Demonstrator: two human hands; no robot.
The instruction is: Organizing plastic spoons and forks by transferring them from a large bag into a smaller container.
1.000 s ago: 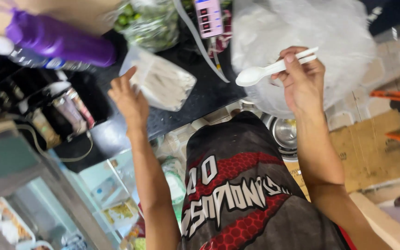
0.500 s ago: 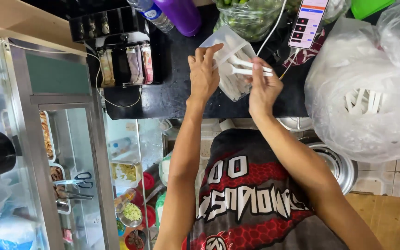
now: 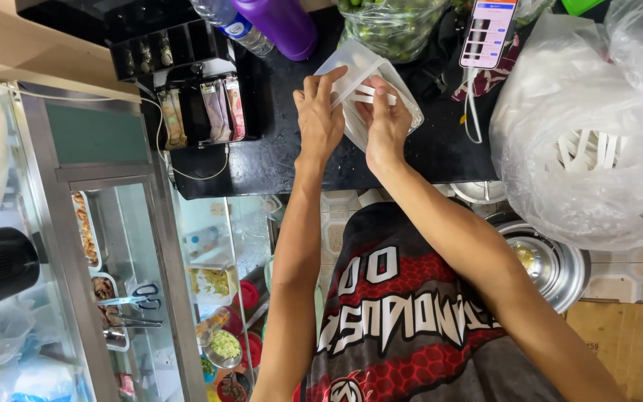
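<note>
A: Head view, looking down: your left hand [image 3: 320,112] and right hand [image 3: 385,123] meet over the black counter [image 3: 277,160], both on one small clear plastic bag [image 3: 403,93]; where does it point?

B: Its long axis runs diagonally, mouth toward the upper left, closed end toward the lower right; your left fingers pinch the near edge of the mouth, while your right fingers curl in at the opening on the white plastic spoons [image 3: 372,95] inside, which lie roughly crosswise; their exact number cannot be told.

A: And the count around you?

B: Two hands, one small bag; one purple bottle [image 3: 280,24], one phone [image 3: 488,33] on its cable, one bag of green limes [image 3: 390,26], one large white bag [image 3: 582,141] of cutlery to your right.

A: Against half a second ago?

B: The bag sits in much the same spot; your hands have closed in at its mouth, and the view has drifted slightly.
</note>
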